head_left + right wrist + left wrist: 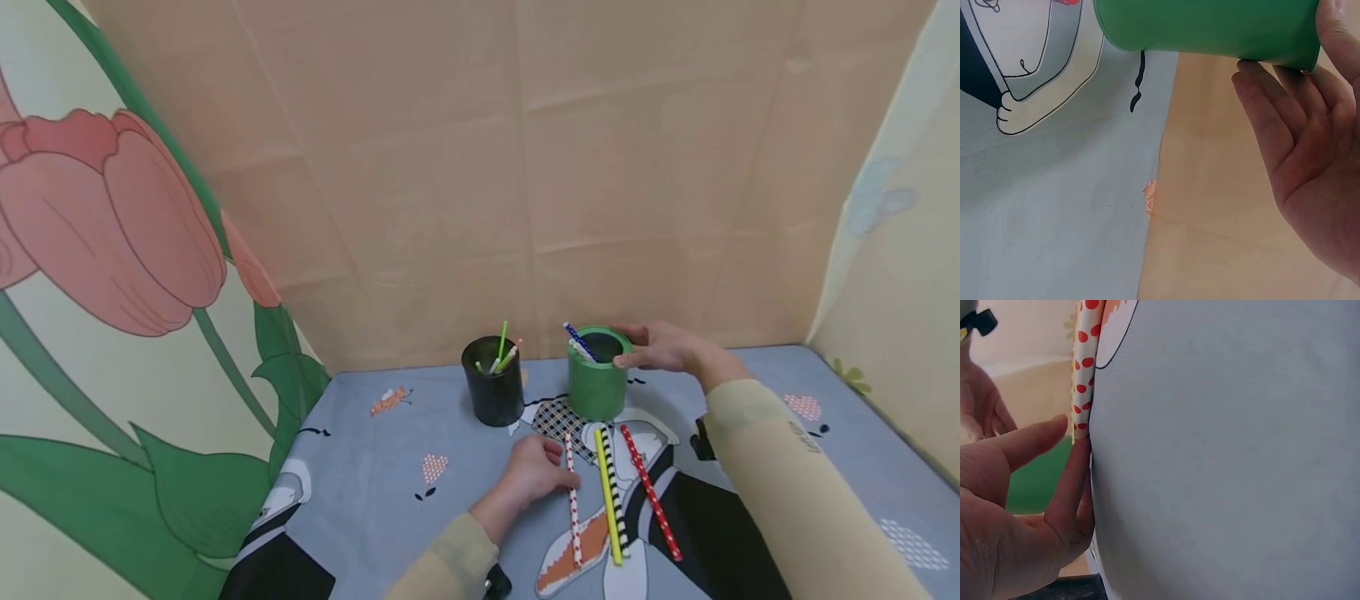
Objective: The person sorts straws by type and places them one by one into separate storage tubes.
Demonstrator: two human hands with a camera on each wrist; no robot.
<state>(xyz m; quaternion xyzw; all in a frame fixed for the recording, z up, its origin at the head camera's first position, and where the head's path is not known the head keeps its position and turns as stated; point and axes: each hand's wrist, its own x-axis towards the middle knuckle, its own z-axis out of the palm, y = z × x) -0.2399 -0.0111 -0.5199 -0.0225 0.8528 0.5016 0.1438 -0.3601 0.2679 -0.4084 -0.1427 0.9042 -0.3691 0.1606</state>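
Note:
In the head view my left hand (pixel 534 473) is at a white paper straw with red dots (pixel 575 525) lying on the cloth. In the left wrist view the index fingertip (pixel 1080 450) touches the straw's end, with the thumb close beside it. My right hand (pixel 667 346) grips the rim of an upright green cup (pixel 597 387), thumb at the near side and fingers behind. A blue dotted straw (pixel 576 337) and a whitish one lean inside that cup. To the right of the left hand lie a yellow straw (pixel 608 500), a black-and-white striped straw (pixel 615 483) and a red dotted straw (pixel 651 496).
A black cup (pixel 491 396) with several thin straws stands left of the green cup. Blue printed cloth (pixel 375 483) covers the table. A brown sheet (pixel 450 167) hangs behind, and a tulip-printed wall (pixel 112 233) stands at the left.

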